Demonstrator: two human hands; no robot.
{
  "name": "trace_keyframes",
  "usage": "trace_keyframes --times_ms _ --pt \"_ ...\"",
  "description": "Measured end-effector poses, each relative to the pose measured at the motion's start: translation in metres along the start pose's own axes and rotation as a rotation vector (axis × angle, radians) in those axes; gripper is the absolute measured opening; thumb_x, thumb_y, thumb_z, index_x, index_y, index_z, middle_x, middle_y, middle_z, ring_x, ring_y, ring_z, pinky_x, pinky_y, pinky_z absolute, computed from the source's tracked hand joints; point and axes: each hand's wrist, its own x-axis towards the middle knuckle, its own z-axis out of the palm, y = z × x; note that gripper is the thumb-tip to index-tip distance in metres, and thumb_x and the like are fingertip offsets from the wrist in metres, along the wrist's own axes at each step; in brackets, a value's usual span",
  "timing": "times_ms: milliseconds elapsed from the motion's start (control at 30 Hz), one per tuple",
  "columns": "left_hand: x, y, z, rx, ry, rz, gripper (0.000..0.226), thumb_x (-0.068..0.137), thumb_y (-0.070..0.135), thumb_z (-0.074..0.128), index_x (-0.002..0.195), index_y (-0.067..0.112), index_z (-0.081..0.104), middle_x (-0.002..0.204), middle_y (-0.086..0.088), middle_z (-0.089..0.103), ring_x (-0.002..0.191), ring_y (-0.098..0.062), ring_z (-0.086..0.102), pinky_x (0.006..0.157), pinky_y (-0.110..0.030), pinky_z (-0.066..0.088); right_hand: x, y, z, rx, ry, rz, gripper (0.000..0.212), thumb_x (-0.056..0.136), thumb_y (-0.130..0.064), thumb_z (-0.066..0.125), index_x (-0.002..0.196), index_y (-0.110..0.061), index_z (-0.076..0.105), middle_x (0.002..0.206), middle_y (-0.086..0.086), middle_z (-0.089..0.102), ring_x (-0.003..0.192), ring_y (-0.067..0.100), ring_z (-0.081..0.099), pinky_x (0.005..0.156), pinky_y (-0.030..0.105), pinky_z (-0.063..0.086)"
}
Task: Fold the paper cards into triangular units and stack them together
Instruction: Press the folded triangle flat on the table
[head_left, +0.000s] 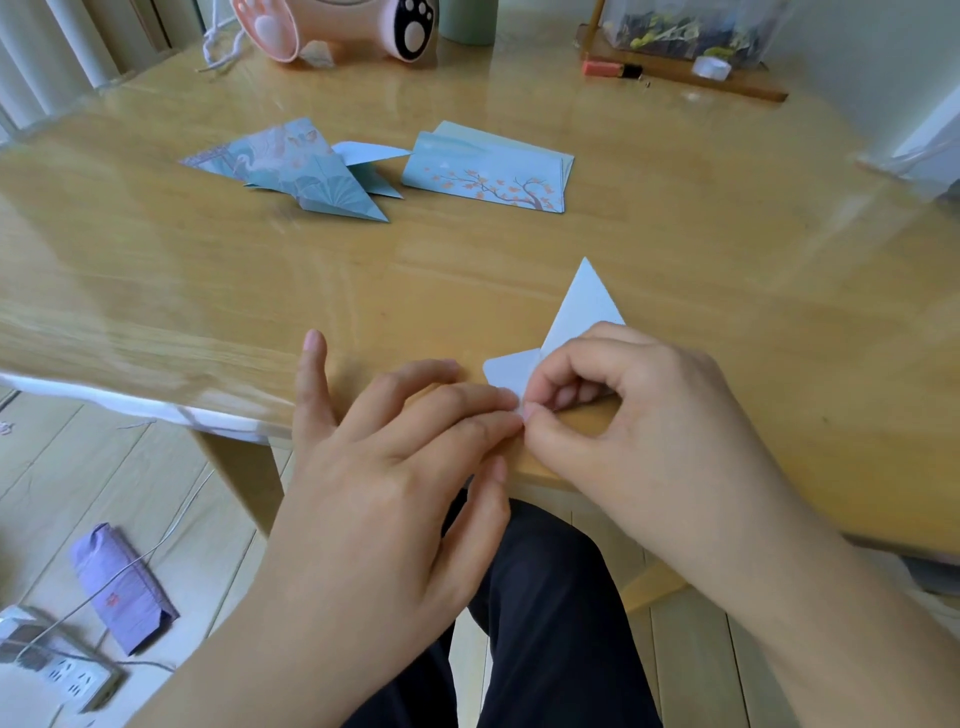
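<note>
A pale blue paper card (584, 312), partly folded with a triangular point sticking up, lies near the table's front edge. My right hand (639, 415) pinches its lower corner between thumb and fingers. My left hand (395, 457) rests flat beside it, with fingertips pressing the same corner. Farther back on the left lies a pile of folded triangular units (311, 174) with a printed blue pattern. A folded rectangular card (488, 174) printed with a blossom branch lies to the right of that pile.
The wooden table (208, 270) carries a pink paw-print gadget (337, 26), a green cup (467, 21) and a wooden stand with a clear box (685, 31) at the back. On the floor to the left lie a purple pouch (119, 587) and a power strip (67, 675).
</note>
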Motion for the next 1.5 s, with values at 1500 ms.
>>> trace_keyframes --times_ms 1500 --pt "0.06 -0.006 -0.006 0.079 -0.199 0.101 0.014 0.073 0.037 0.052 0.076 0.024 0.056 0.067 0.014 0.056 0.062 -0.006 0.058 0.104 -0.036 0.036 0.022 0.031 -0.06 -0.469 -0.419 -0.234 0.027 0.093 -0.025 0.044 0.113 -0.035 0.059 0.113 -0.017 0.063 0.097 0.012 0.062 0.075 0.031 0.05"
